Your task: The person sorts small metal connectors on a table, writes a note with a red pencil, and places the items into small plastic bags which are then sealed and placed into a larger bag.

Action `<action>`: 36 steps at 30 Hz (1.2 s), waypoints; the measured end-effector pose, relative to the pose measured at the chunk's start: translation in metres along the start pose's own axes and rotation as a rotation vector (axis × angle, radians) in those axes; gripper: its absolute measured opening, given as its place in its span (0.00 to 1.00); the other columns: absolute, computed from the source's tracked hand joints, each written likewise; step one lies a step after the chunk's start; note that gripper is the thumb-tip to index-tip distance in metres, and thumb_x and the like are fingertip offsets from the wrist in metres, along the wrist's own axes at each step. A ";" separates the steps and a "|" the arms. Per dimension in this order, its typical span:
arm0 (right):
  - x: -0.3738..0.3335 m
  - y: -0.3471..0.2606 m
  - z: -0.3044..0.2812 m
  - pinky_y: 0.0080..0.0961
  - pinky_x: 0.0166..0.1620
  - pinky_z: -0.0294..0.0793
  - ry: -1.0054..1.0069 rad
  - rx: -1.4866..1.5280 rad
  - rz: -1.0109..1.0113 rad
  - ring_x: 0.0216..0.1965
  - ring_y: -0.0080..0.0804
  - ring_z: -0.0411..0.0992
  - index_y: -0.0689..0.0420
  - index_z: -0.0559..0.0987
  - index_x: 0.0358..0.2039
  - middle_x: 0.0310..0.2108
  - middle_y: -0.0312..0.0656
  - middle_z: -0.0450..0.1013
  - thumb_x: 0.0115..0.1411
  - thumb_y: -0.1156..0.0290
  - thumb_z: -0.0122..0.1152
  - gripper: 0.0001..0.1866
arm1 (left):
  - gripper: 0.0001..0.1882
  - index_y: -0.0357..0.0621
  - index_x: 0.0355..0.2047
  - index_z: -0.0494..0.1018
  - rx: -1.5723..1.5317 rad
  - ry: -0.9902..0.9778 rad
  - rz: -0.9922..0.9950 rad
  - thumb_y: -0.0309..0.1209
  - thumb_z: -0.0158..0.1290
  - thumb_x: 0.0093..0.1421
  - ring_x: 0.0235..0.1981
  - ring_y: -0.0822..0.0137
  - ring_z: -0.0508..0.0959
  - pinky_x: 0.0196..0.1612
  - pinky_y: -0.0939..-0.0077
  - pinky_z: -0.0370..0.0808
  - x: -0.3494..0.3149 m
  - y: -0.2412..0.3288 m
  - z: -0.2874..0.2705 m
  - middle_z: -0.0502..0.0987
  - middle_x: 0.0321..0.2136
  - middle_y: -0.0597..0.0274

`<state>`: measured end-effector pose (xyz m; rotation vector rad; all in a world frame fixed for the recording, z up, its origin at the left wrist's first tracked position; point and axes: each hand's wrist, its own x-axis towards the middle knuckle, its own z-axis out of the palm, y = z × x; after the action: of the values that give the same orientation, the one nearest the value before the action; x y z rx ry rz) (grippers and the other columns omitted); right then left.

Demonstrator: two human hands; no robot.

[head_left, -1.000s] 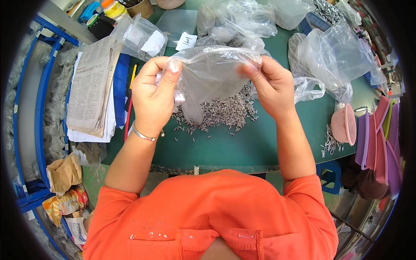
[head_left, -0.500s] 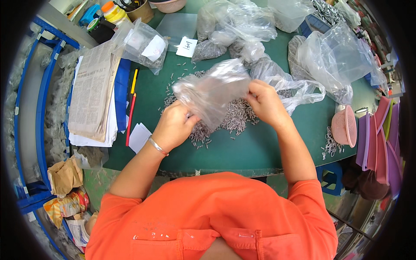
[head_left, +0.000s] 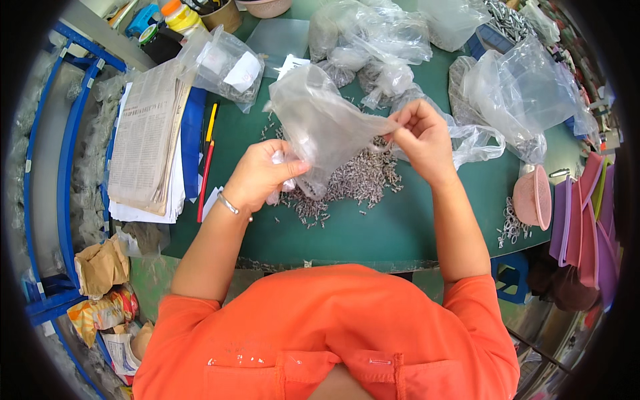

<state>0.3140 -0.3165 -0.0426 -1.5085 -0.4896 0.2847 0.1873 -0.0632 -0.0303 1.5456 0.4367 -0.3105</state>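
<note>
A clear plastic bag (head_left: 320, 127) is stretched between my hands above the green table. My left hand (head_left: 265, 170) grips its bunched lower left side, thumb pressed on the film. With the fingertips of my right hand (head_left: 421, 137) I pinch the bag's right corner. The bag looks flat, with nothing visible inside. Under it lies a heap of small grey metal parts (head_left: 363, 179), partly hidden by the bag and my left hand.
Filled clear bags (head_left: 370, 33) crowd the back, and a large open one (head_left: 520, 87) stands at right. Newspapers (head_left: 143, 140) and red and yellow pencils (head_left: 207, 167) lie left. A pink basket (head_left: 532, 197) tips beside loose rings (head_left: 512, 223). Blue shelving (head_left: 63, 153) borders the left.
The bag has swung upright and spread wider. My right hand has moved slightly right and up; my left hand has turned and gathered film in its grip.
</note>
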 end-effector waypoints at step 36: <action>-0.039 0.022 0.077 0.20 0.24 0.66 0.150 -0.310 0.075 0.20 0.18 0.65 0.60 0.74 0.24 0.18 0.34 0.70 0.54 0.73 0.68 0.10 | 0.05 0.41 0.40 0.72 -0.407 0.126 0.238 0.26 0.52 0.65 0.24 0.80 0.72 0.27 0.85 0.70 0.006 -0.034 0.048 0.78 0.30 0.64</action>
<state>0.2456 -0.2658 -0.0705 -1.8379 -0.3696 0.1559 0.1809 -0.1111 -0.0643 1.2048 0.3815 0.0606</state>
